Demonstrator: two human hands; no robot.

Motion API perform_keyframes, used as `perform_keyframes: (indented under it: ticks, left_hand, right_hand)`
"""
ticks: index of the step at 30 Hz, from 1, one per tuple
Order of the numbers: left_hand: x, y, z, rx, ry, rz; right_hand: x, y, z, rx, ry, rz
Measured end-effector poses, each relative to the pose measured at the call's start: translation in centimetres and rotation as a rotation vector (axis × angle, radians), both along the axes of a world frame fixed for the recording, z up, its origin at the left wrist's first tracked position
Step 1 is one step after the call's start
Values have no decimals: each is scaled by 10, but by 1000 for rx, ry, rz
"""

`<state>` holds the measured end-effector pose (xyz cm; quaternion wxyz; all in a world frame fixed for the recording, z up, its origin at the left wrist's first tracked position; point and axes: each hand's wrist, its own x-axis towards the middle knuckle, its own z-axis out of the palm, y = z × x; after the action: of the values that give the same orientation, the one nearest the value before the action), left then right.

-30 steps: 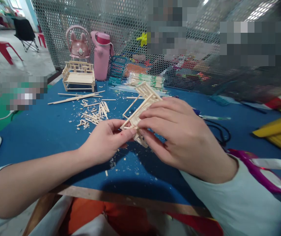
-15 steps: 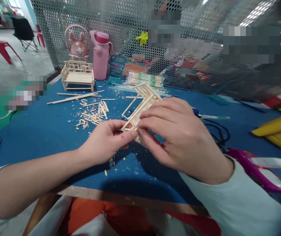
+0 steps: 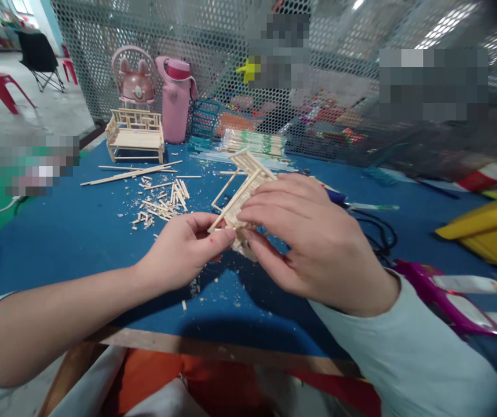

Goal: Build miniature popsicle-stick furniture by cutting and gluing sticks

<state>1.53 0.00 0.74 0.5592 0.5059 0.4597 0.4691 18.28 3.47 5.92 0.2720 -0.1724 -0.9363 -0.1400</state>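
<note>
A small model made of thin wooden sticks (image 3: 252, 184) is held tilted above the blue table (image 3: 101, 231). My left hand (image 3: 187, 243) pinches its lower left corner between thumb and fingers. My right hand (image 3: 313, 231) wraps round its right side, the fingertips at the lower part, and hides much of it. Left of the model lies a pile of short cut sticks (image 3: 165, 202) among crumbs. Longer sticks (image 3: 131, 174) lie behind the pile. A finished-looking stick bench (image 3: 135, 138) stands upright at the back left.
A pink bottle (image 3: 175, 104) and a pink rabbit-eared item (image 3: 135, 84) stand by the metal mesh (image 3: 222, 35). Bagged sticks (image 3: 252, 142) lie at the back. A yellow object (image 3: 487, 226), a magenta object (image 3: 435, 289) and black cable (image 3: 379, 231) are at right.
The view has shifted slightly. The fingers of my right hand have moved a little on the model's lower part. Both hands keep their hold.
</note>
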Motion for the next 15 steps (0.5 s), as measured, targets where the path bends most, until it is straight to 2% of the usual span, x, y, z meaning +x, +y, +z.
perform_keyframes:
  ticks: [2, 6, 9, 12, 15]
  left_hand:
    - [0, 1, 0, -14, 13, 10]
    - [-1, 3, 2, -25, 33, -8]
    - [-1, 3, 4, -31, 23, -12]
    - [-1, 3, 6, -46, -15, -9]
    - [-1, 3, 6, -56, -56, -8]
  right_hand:
    - [7, -1, 1, 30, 124, 8]
    - [21, -1, -3, 197, 407, -15]
    - [22, 3, -13, 183, 305, -34]
    - [15, 7, -22, 61, 111, -38]
    - [9, 9, -28, -50, 31, -25]
